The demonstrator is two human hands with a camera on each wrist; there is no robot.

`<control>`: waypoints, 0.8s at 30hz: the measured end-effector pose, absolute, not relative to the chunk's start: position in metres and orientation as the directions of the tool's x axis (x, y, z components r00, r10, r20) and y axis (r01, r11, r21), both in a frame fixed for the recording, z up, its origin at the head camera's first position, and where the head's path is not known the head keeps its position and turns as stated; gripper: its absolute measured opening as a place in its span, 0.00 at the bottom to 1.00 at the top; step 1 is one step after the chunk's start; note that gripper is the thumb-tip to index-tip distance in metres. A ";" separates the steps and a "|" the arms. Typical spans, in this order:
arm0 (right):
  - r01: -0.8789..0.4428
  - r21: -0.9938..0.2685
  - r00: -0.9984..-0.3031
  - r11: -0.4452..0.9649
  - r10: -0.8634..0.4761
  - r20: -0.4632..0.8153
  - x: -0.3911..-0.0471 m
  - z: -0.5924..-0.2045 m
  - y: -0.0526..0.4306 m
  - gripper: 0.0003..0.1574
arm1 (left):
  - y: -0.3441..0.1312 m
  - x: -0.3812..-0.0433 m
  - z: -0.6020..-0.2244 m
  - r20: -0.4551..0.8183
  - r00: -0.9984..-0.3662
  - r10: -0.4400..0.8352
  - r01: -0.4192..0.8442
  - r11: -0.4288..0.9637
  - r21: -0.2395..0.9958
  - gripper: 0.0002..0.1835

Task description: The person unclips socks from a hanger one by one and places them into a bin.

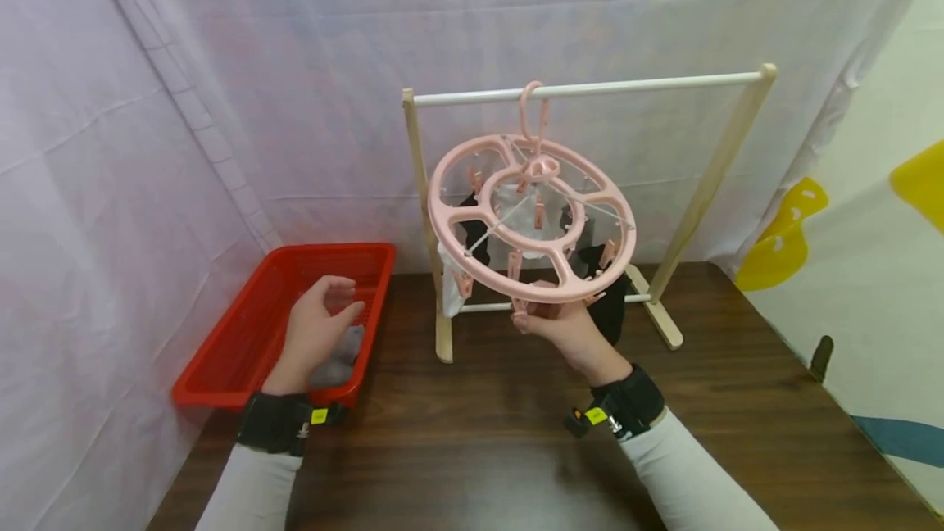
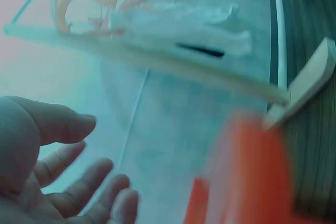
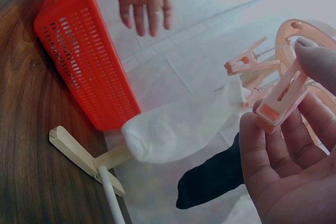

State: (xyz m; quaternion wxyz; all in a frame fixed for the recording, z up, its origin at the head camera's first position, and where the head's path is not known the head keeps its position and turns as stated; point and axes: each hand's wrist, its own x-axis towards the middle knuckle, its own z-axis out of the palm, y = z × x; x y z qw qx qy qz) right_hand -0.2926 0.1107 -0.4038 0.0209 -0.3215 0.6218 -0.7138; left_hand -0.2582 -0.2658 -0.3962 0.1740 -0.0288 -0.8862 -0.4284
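Above the red basket [image 1: 383, 301] my left hand [image 1: 317, 326] hovers, fingers loosely bent and holding nothing; the left wrist view shows its thumb and fingers [image 2: 100, 182] apart. A grey cloth piece [image 1: 342, 355] lies in the basket, partly hidden by that hand. My right hand [image 1: 571, 333] is at the front rim of a round pink clip hanger [image 1: 442, 211]. In the right wrist view it pinches a pink clothespin [image 3: 283, 98] between thumb and fingers. A white sock [image 3: 168, 129] and a black sock [image 3: 210, 179] hang from the hanger beyond it.
The hanger's hook [image 1: 525, 109] hangs on the white bar [image 1: 649, 84] of a wooden-sided rack [image 1: 708, 187]. The rack and basket stand on a dark wooden table [image 1: 472, 441]. White sheeting [image 1: 310, 105] encloses the back and left side.
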 end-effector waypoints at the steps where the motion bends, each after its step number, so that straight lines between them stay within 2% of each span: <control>1: -0.371 -0.901 -0.794 -0.225 -0.427 0.433 -0.293 -0.404 0.110 0.14 | -0.259 -0.258 -0.395 0.362 -0.927 -0.098 0.225 0.628 0.745 0.18; 4: -0.374 -0.899 -0.795 -0.226 -0.421 0.437 -0.293 -0.403 0.110 0.14 | -0.235 -0.257 -0.390 0.453 -0.887 -0.093 0.304 0.621 0.722 0.14; 9: -0.372 -0.897 -0.794 -0.238 -0.418 0.441 -0.292 -0.402 0.112 0.14 | -0.192 -0.255 -0.375 0.639 -0.767 -0.059 0.471 0.625 0.623 0.10; 15: -0.337 -0.892 -0.792 -0.300 -0.423 0.442 -0.292 -0.404 0.114 0.17 | -0.146 -0.242 -0.345 0.751 -0.660 -0.003 0.651 0.496 0.574 0.06; 18: -0.347 -0.882 -0.781 -0.319 -0.423 0.460 -0.292 -0.402 0.115 0.16 | -0.126 -0.238 -0.335 0.851 -0.525 0.022 0.716 0.551 0.428 0.05; 21: -0.364 -0.873 -0.773 -0.325 -0.418 0.478 -0.293 -0.400 0.115 0.15 | -0.107 -0.235 -0.326 0.927 -0.371 0.059 0.721 0.647 0.247 0.04; 24: -0.380 -0.869 -0.768 -0.318 -0.416 0.488 -0.293 -0.399 0.116 0.16 | -0.094 -0.234 -0.320 0.952 -0.268 0.148 0.740 0.664 0.105 0.05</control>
